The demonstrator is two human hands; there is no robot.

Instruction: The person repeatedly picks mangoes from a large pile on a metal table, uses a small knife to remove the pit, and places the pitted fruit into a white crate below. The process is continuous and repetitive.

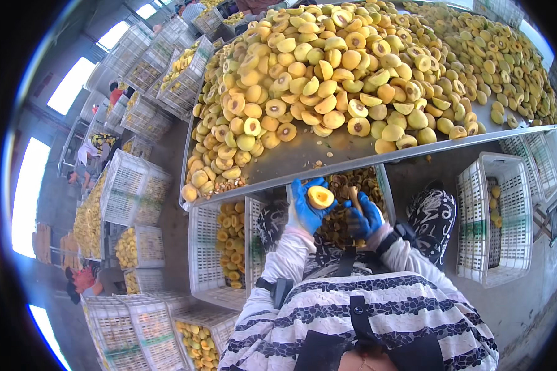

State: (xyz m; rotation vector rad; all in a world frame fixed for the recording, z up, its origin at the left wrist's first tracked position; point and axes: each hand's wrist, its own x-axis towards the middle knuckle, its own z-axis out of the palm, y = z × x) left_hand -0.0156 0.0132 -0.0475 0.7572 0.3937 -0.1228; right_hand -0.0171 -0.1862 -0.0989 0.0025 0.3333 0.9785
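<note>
My left hand [306,208], in a blue glove, holds a yellow fruit half [320,197] with its hollowed cut face up. My right hand [365,217], also gloved in blue, grips a tool by its wooden handle [354,197]; its working end cannot be made out. Both hands are just off the near edge of a metal table [306,160] heaped with halved yellow-green fruit [325,88]. Below them, between my knees, stands a container [389,195] of brownish fruit scraps and pits. Loose seeds [227,185] lie near the table's left corner.
A white plastic crate [213,283] with fruit halves stands at my left, another [506,259] with a few at my right. Stacked crates [134,190] of fruit line the left side. Several people are farther off at the left and top. The table's raised metal rim [417,152] runs before me.
</note>
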